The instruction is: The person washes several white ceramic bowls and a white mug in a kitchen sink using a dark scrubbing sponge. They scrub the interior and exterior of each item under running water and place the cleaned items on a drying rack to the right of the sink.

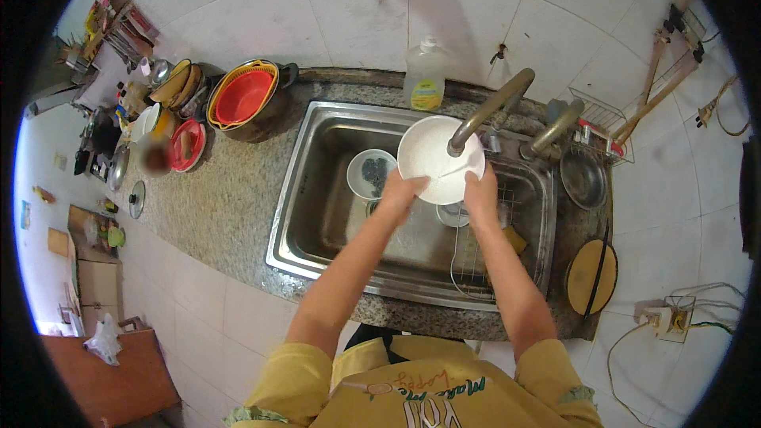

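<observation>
White bowl [428, 150]: held over the sink [295, 190], under the faucet spout [493, 109]; round, no long axis.
Left hand [403, 192]: gripping near-left rim.
Right hand [480, 190]: gripping near-right rim.
Bowl from grip: outward, away from the body, between both hands.

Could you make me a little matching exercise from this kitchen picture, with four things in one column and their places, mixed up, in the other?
Things:
1. Large white bowl
2. Plastic bottle
3. Red bowl
4. Round board

Places:
A. Upright behind the sink, near the tiled wall
B. Right of the sink, with a long dark stick across it
C. Between the left hand and right hand, at the curved tap
D. Nested in a yellow basket, left of the sink

Right pairs: 1-C, 2-A, 3-D, 4-B
</observation>
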`<act>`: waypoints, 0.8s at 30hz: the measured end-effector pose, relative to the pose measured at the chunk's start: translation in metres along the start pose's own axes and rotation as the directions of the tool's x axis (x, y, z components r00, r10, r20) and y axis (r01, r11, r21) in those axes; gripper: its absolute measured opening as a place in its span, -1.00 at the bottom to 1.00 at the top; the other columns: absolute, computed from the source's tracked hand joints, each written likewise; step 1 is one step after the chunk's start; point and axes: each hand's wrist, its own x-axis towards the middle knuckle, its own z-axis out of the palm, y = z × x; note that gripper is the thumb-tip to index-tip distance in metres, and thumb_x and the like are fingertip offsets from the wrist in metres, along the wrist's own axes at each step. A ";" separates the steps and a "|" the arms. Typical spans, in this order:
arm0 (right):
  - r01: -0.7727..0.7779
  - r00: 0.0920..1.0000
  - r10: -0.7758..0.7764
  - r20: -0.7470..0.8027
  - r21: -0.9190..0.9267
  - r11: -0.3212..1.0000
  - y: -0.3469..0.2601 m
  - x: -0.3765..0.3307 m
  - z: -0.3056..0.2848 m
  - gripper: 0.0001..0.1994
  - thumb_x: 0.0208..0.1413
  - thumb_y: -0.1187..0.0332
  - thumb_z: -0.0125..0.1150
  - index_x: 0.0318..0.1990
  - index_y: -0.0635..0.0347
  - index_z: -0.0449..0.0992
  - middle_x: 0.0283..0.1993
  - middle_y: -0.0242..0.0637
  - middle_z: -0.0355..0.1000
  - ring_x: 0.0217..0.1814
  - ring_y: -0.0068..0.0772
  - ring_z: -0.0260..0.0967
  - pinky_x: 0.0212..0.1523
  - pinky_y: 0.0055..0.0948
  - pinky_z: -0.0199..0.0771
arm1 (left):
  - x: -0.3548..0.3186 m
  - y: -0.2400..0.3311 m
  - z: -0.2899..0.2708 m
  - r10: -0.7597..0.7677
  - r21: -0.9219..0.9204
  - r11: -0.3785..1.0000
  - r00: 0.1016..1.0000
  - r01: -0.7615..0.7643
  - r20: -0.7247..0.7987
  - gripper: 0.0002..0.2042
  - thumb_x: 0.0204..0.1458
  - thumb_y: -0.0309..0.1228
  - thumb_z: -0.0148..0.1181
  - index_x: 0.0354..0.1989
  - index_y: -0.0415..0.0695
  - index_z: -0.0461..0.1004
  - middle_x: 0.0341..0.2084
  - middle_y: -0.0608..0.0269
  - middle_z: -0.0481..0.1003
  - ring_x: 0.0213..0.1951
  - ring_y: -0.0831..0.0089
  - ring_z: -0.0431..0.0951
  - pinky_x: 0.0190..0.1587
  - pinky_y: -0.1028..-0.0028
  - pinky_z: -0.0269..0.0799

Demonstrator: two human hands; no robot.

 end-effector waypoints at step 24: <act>0.317 0.945 -0.245 0.218 -0.411 0.855 -0.001 -0.008 -0.005 -0.80 -0.03 0.40 -0.10 -0.27 0.31 0.34 -0.33 0.05 0.36 -0.24 0.10 0.28 -0.25 -0.12 0.27 | -0.005 0.038 0.032 0.420 0.862 -0.025 0.777 -0.507 0.469 -0.78 -0.15 -0.49 -0.03 -0.27 -0.23 0.38 -0.40 0.03 0.43 -0.31 0.13 0.43 -0.29 0.32 0.33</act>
